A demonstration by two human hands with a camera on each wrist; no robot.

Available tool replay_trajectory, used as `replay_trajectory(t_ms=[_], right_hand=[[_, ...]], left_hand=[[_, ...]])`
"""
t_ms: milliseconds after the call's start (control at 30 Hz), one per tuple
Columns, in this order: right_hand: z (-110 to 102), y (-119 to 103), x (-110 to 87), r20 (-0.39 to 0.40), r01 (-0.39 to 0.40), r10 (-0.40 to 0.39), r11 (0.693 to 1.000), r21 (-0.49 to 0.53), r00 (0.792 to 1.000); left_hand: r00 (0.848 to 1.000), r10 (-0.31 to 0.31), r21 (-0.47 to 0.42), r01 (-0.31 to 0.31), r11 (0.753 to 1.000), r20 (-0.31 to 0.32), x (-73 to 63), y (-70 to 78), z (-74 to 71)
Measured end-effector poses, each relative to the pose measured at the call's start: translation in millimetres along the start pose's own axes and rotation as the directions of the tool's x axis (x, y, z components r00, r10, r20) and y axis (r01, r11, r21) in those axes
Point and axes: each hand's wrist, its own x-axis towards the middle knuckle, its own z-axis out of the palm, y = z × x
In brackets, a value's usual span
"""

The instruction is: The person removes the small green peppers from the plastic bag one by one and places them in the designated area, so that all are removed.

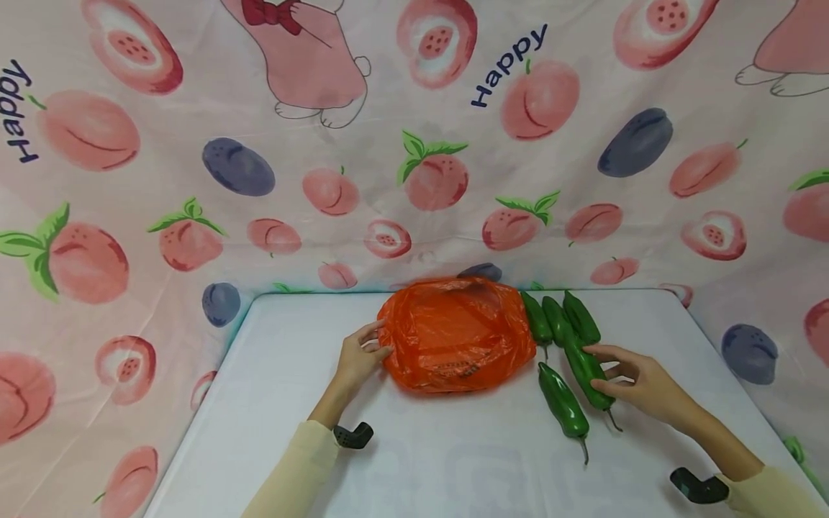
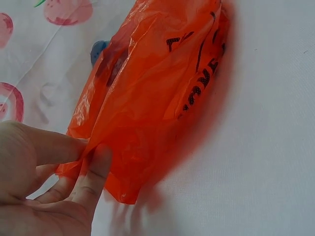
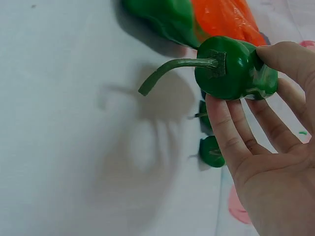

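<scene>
An orange plastic bag point(image 1: 456, 334) with black lettering lies toward the back of the white table. At its left edge my left hand point(image 1: 358, 354) pinches the thin plastic between thumb and fingers, plainly seen in the left wrist view. My right hand point(image 1: 637, 381) grips a long green pepper point(image 1: 585, 368) by its sides, thumb opposite fingers. In the right wrist view that pepper's curved stem point(image 3: 178, 64) points left, its shadow falling on the table. Another green pepper point(image 1: 562, 403) lies just left of it, stem toward me.
Several more green peppers, including a back right one point(image 1: 581, 316), lie along the bag's right side near the table's far edge. A fruit-patterned cloth point(image 1: 363, 144) hangs behind the white table point(image 1: 453, 460). Black devices, one at the left wrist point(image 1: 353, 436), sit on both wrists.
</scene>
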Motion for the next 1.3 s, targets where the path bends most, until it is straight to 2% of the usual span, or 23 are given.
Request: replay_trajectory(t_ms=[300,600,900,1300], right_hand=[[9,12,-6.2,0.016,-0.048,0.047,0.997,0.060,0.999],[14,18,-6.2,0.042,-0.097,0.094,0.992,0.083,0.995],[17,27,-7.8,0.071,-0.144,0.137,0.984,0.101,0.988],[18,28,-8.7,0.075,-0.153,0.146,0.984,0.090,0.986]], left_hand=[[1.000,-0.006,0.025,0.006,1.000,-0.008,-1.4,1.9,-2.8],[0.999,-0.029,0.026,0.030,0.999,-0.016,-0.7,0.8,-5.1],[1.000,-0.023,0.026,0.024,0.999,-0.012,-1.4,2.2,-4.6],[1.000,-0.022,0.027,0.022,0.999,-0.010,-3.0,2.6,-4.0]])
